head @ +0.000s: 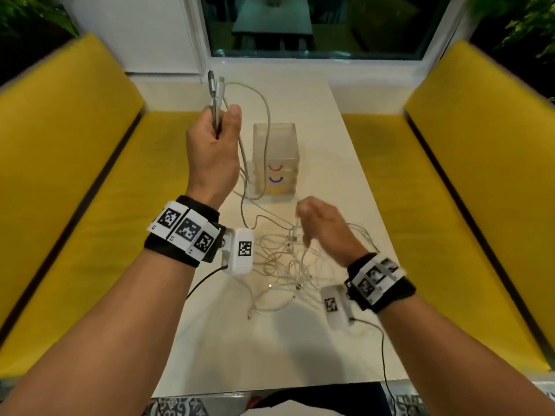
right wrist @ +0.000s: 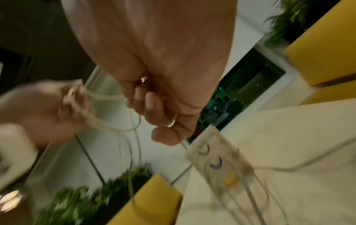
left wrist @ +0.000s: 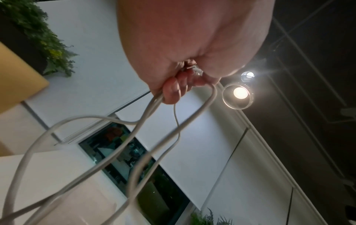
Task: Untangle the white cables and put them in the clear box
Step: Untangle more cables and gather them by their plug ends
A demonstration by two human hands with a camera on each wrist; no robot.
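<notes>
My left hand (head: 213, 136) is raised over the table's left side and grips the ends of two white cables, whose plugs (head: 215, 85) stick up above my fist. Their lengths (left wrist: 134, 137) hang down past the clear box (head: 275, 159), which stands upright at mid-table with coloured arcs on its front. A tangle of white cables (head: 285, 265) lies on the table in front of the box. My right hand (head: 315, 226), blurred, hovers over the tangle with curled fingers (right wrist: 152, 106) pinching a thin white strand. The box (right wrist: 217, 161) also shows in the right wrist view.
The white table (head: 270, 355) is narrow, with yellow benches on the left (head: 75, 151) and the right (head: 480, 163). A window (head: 315, 25) and wall close the far end. Black leads trail from the cameras on both wrists.
</notes>
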